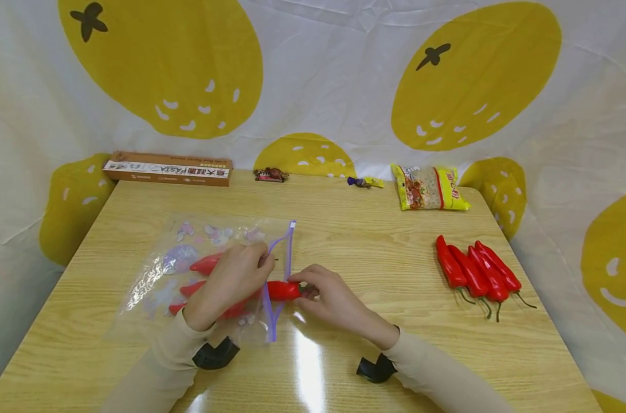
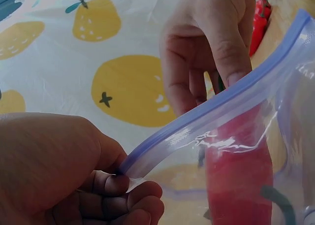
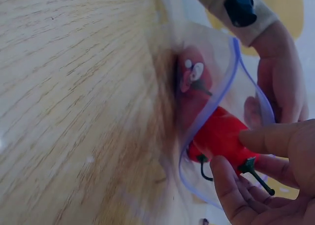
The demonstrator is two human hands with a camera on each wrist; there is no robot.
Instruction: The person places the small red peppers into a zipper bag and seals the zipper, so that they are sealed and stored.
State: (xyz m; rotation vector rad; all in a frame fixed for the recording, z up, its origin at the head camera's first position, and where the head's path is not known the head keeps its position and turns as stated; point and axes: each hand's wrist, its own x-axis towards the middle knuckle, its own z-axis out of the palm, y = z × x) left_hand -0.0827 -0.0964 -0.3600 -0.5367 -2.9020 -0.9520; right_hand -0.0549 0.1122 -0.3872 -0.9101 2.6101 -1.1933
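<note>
- Left hand (image 1: 234, 279) pinches the purple zip rim (image 1: 287, 252) of the clear zip bag (image 1: 160, 275), thumb and curled fingers closed on the strip, lifting one side so the mouth stays open.
- Right hand (image 1: 327, 296) holds a red chili (image 1: 284, 290) w/ fingertips at the stem end; the tip is already through the mouth, the stem part is outside. The grip looks light, only fingertips.
- Bag lies flat on the wooden table (image 1: 344, 229), a few chilies (image 1: 206, 264) already inside.
- Risk 1: the opening is narrow. If the left pinch slips, the rim prob. drops on the chili and blocks it halfway.
- Risk 2: the chili skin looks smooth, so with such a light hold it may rotate or slip out when pushed vs. the plastic.
- Risk 3: the thin green stem could hook on the rim or bend, I think.
- Risk 4: the bag is not fixed, so pushing may slide it on the glossy table, and the chilies inside could roll back to the mouth.
- Four more chilies (image 1: 475, 274) lie well apart, on the right side, not touched.
</note>
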